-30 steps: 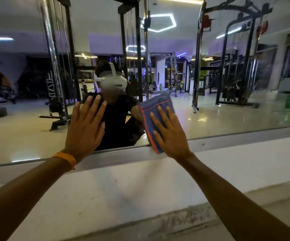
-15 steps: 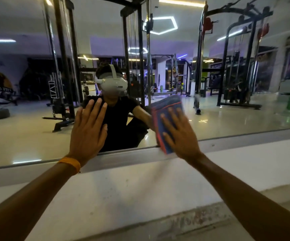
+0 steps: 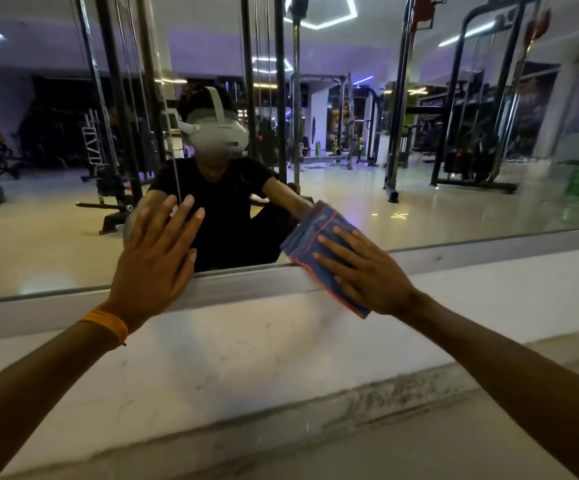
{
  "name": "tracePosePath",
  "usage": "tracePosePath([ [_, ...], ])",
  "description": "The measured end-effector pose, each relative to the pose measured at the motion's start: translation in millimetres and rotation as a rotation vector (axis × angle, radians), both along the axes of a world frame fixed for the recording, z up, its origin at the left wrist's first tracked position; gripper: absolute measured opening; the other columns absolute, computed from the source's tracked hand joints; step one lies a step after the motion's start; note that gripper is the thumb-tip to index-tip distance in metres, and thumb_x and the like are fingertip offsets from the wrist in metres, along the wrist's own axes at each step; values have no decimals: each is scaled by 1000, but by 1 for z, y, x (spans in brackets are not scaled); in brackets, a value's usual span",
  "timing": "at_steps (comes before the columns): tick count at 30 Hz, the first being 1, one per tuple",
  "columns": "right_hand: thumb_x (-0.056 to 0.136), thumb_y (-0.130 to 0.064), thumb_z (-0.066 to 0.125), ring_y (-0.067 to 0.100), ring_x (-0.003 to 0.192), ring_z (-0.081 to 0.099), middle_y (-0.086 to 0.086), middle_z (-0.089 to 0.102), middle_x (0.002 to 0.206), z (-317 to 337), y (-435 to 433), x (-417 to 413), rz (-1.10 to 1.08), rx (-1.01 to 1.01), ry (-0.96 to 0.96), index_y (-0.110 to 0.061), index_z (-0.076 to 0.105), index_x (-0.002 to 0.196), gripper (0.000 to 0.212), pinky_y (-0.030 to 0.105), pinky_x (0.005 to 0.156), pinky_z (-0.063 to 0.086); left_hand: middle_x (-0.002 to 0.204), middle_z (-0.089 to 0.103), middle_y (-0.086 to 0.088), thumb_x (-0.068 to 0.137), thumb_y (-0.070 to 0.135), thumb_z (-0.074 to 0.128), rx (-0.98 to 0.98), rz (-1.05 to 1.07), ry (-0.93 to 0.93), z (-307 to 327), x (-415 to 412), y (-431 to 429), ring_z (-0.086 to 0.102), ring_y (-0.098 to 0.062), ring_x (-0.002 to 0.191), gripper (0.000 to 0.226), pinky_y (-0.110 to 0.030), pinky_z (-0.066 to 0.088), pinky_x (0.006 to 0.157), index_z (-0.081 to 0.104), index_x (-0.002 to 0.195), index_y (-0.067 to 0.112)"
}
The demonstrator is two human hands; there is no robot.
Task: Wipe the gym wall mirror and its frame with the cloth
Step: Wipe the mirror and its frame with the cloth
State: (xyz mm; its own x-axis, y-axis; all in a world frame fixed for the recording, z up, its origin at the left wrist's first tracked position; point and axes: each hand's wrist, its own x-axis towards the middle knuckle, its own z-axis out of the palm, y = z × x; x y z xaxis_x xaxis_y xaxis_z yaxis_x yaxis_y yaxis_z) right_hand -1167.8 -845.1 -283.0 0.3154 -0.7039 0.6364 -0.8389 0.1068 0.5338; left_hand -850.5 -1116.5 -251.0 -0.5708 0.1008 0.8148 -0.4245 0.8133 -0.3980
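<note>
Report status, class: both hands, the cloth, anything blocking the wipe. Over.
Left hand flat on mirror, holding nothing. Right hand pressing blue cloth across mirror's bottom edge and frame. No obstruction seen along frame.

- White plastered wall, scuffed, with a worn, stained band along its base.
- Grey floor at the foot of the wall.
- In reflection: glossy pale gym floor, black cable machine, black rack to the right.
- Hexagonal ceiling light and strip light lit; overall lighting dim, purple-tinted.
</note>
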Motion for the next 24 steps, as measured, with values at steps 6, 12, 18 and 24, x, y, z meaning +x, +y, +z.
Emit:
tracePosePath([
  [6,112,-36,31,47,155,15,22,25,167,-16,38,-21,-127,-80,-171,-9,33,159,54,68,118,27,172,14,-16,107,31,35,-10,-28,24,-1,8,-5,10,-35,159,63,-62,15,126,23,163,5],
  [12,106,-35,46,42,156,17,19,29,166,-10,-49,58,79,-28,-67,-10,43,156,55,55,128,15,171,15,-18,106,32,37,-18,-37,38,0,9,-12,10,-36,159,63,-68,15,123,25,162,6],
  [18,109,-41,34,33,160,-2,19,12,171,13,-2,10,-103,-409,-512,-11,28,162,61,61,126,13,172,14,-16,107,34,37,22,-24,100,17,7,-13,10,-36,159,65,-65,13,124,22,163,7],
  [24,110,-41,30,39,159,-4,15,3,172,56,-94,88,-85,-444,-413,-22,12,164,60,55,128,-3,173,10,-15,106,34,40,-4,-36,165,70,-15,-1,6,-32,160,68,-59,7,128,18,164,5],
])
